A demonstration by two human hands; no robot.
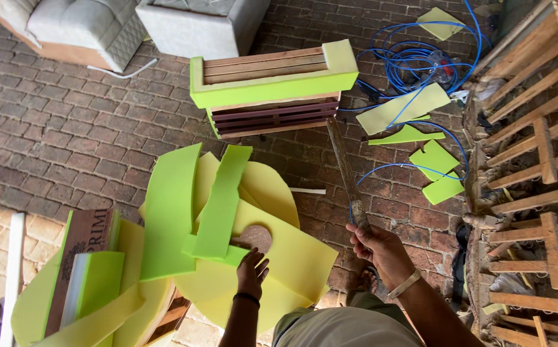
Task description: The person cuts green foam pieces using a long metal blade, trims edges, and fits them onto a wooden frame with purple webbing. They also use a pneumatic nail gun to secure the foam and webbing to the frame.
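Nearest the lens, the left hand (251,272) lies flat, grip released, fingers spread on a green foam strip (218,204) atop yellow foam sheets (292,257) piled on the brick floor (67,135). Beside it, the right hand (382,247) clenches the handle of a long rusty blade (345,168) pointing toward a foam-edged wooden frame (272,83).
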